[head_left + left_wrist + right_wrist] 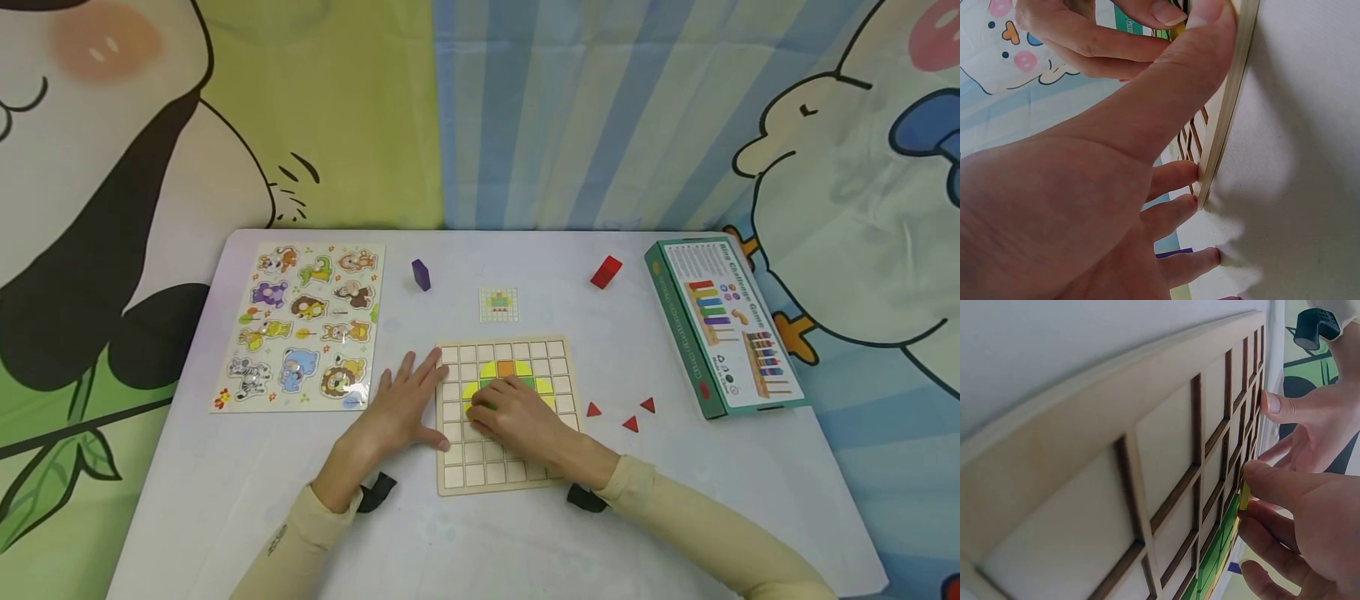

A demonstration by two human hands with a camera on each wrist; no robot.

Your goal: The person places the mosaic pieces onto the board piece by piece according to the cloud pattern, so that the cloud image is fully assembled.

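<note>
Currently the wooden grid board (501, 475) lies flat on the white table (225, 467). The left hand (397, 408) rests open, fingers straight, against the board's left edge. Risk: if this bracing slips, the board may shift and seated tiles could jump cells. The right hand (517, 417) pinches a yellow-green tile (1244, 495) over the coloured cluster; a loose pinch could drop it askew. The green box (720, 325) reads "Challenge Game"; smaller print is illegible.
</note>
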